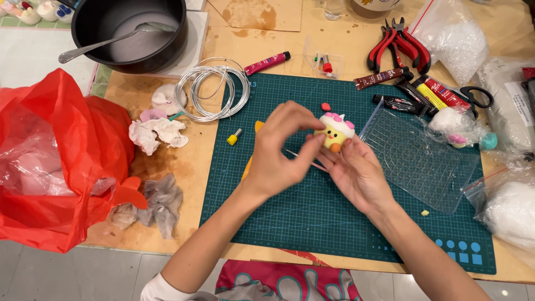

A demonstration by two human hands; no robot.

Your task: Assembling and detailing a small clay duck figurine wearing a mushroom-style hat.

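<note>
At the far left, a red plastic bag [61, 161] lies crumpled on the table, with grey and white crumpled tissues [159, 203] beside it. Above these stands a black pot [131, 30] with a spoon [106, 42] resting in it. A coil of silver wire [212, 89] lies at the upper left corner of the green cutting mat [312, 223], and a small yellow-capped bottle [234, 136] sits just inside the mat's left edge. Over the middle of the mat, the left hand [278, 153] is curled, with its fingertips pinched narrow against the left side of the clay figure [334, 131]. The figure is a small, round, yellow piece with a white and pink top and an orange base. The right hand [356, 173] supports the figure from below and from the right, fingers partly open and touching it. The figure therefore sits between both hands, raised above the mat. A clear plastic sheet [423, 161] lies just right of the hands. Red-handled pliers [398, 44], paint tubes [412, 92] and black scissors [476, 97] lie further right.
</note>
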